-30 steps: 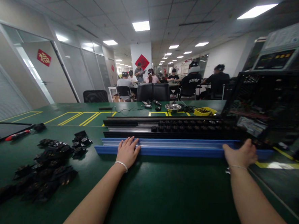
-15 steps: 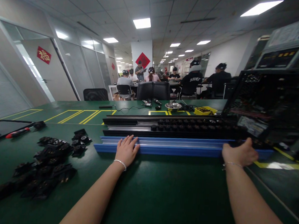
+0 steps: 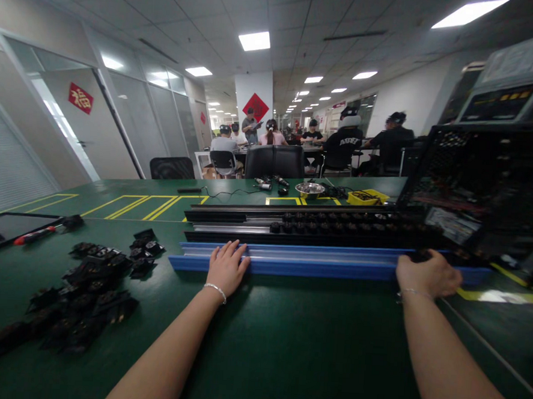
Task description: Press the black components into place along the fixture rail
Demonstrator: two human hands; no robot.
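Observation:
A long blue channel rail (image 3: 316,267) lies across the green table in front of me. My left hand (image 3: 227,266) rests over its near wall toward the left end, fingers apart and reaching into the groove. Near the right end my right hand (image 3: 428,274) is closed over the rail with curled fingers. Dark parts show beside and under those fingers, but what they hold is hidden. Just behind stand black rails (image 3: 228,228), one carrying a row of round black socket modules (image 3: 310,227). A loose heap of black socket modules (image 3: 94,279) lies to my left.
At the far left are a red-handled screwdriver (image 3: 34,234) and a dark flat panel (image 3: 16,226). Behind the rails sit a metal bowl (image 3: 310,190), a yellow tray (image 3: 366,197) and power tools (image 3: 267,184). An open black case (image 3: 480,176) stands right. People sit beyond.
My right hand's fingers have curled down slightly over the rail's right end. My left hand and the rail have stayed in place; the whole view has shifted very slightly.

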